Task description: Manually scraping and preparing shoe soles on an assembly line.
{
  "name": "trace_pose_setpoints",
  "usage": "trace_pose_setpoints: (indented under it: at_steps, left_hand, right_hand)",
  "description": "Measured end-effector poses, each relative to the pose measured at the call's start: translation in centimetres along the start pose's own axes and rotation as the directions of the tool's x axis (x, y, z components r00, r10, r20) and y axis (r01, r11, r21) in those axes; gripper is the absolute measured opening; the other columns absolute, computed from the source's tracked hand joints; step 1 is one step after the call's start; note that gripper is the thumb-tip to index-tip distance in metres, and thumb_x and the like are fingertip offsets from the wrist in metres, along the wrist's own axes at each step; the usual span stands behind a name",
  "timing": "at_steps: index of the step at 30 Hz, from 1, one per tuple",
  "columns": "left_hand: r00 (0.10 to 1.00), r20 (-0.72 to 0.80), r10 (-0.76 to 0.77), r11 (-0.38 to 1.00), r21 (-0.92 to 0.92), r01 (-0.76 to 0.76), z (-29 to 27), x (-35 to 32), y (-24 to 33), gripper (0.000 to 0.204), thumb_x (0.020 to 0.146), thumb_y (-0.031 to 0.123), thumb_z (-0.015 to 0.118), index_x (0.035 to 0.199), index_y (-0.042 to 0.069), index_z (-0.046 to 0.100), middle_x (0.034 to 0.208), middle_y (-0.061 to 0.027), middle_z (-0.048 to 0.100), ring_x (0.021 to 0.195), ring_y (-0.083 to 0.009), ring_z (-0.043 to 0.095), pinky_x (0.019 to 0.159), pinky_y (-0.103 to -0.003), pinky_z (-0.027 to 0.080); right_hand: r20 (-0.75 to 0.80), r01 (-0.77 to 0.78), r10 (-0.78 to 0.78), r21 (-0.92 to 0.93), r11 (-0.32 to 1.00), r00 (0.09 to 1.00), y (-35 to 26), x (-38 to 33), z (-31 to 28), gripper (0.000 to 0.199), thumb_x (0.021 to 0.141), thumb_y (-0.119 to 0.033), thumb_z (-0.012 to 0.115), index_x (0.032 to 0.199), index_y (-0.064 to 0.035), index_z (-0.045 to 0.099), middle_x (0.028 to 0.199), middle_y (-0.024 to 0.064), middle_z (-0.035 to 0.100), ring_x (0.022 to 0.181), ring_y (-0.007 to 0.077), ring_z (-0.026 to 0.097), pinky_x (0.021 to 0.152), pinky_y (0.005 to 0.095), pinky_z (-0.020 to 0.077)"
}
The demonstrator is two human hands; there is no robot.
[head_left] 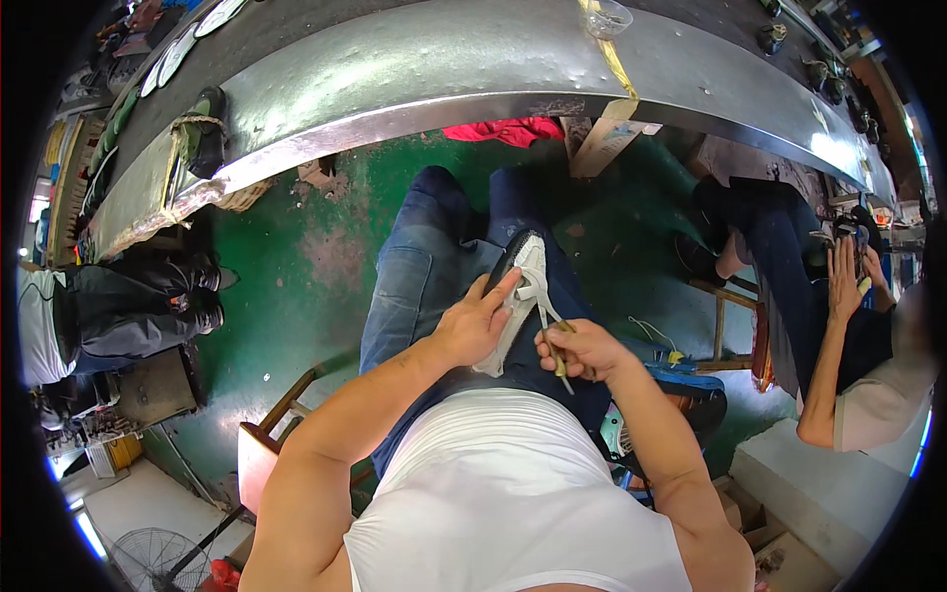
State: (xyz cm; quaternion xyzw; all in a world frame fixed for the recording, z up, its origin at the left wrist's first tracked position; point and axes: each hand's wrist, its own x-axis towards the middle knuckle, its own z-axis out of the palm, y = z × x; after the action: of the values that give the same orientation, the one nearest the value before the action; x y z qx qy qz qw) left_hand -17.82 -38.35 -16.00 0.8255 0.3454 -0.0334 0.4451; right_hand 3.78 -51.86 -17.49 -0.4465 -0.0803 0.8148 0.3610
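A pale grey-white shoe with a dark lining or edge lies on my lap, its toe pointing away from me. My left hand holds it from the left, the fingers spread along its side and top. White straps or laces loop over the shoe and run to the right. In my right hand is a slim tool with a yellowish handle and a thin metal tip pointing toward me. The curled fingers hide part of it, so its exact kind is unclear. The strap ends reach close to that hand.
A metal-edged workbench curves across the front, bearing a clear cup. A dark shoe hangs at its left edge. Co-workers sit at the right and stand at the left. A stool stands behind my left arm.
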Motion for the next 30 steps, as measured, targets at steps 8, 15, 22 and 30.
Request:
trace_pose_setpoints:
  at_steps: [8, 15, 22, 30]
  left_hand:
    - [0.998, -0.029, -0.049, 0.998, 0.026, 0.050, 0.0, 0.6, 0.5, 0.056, 0.104, 0.032, 0.040, 0.157, 0.037, 0.024, 0.148, -0.0364, 0.036, 0.119, -0.0505, 0.056, 0.104, -0.048, 0.046]
    - [0.998, 0.015, -0.056, 0.996, 0.063, 0.055, -0.4, 0.0, 0.4, 0.054, 0.105, 0.032, 0.039, 0.156, 0.038, 0.024, 0.149, -0.0375, 0.033, 0.119, -0.0509, 0.056, 0.105, -0.049, 0.046]
    - [0.998, -0.051, -0.046, 0.999, -0.030, 0.044, 1.1, -0.7, -0.3, 0.071, 0.102, 0.029, 0.048, 0.160, 0.018, 0.008, 0.154, -0.0359, 0.025, 0.126, -0.0519, 0.050, 0.107, -0.048, 0.043]
    - [0.994, -0.040, -0.100, 0.967, -0.238, 0.088, 2.9, -1.7, -3.1, 0.093, 0.097, 0.029, 0.058, 0.157, -0.001, -0.008, 0.162, -0.0316, 0.003, 0.152, -0.0379, 0.014, 0.121, -0.039, 0.021]
  right_hand:
    - [-0.246, -0.063, -0.174, -0.727, 0.683, 0.953, -8.2, -3.6, 3.0, 0.038, 0.103, -0.033, 0.051, 0.106, 0.0037, 0.061, 0.089, 0.0160, 0.071, 0.085, 0.0215, 0.071, 0.057, 0.0346, 0.0551]
    - [-0.130, -0.026, -0.299, -0.944, 0.330, 0.945, -10.9, -0.6, 5.8, 0.046, 0.105, -0.035, 0.043, 0.089, 0.0058, 0.059, 0.081, 0.0244, 0.067, 0.079, 0.0403, 0.067, 0.074, 0.0447, 0.0514]
    - [-0.203, -0.084, -0.212, -0.881, 0.466, 0.956, -8.7, -0.1, 4.1, 0.045, 0.104, -0.036, 0.045, 0.089, 0.0045, 0.059, 0.075, 0.0206, 0.066, 0.073, 0.0356, 0.068, 0.067, 0.0426, 0.0515]
    - [0.044, 0.026, -0.429, -0.999, -0.047, 0.902, -3.0, -1.2, 4.2, 0.039, 0.102, -0.035, 0.050, 0.094, 0.0026, 0.057, 0.088, 0.0262, 0.066, 0.084, 0.0454, 0.064, 0.076, 0.0525, 0.0504]
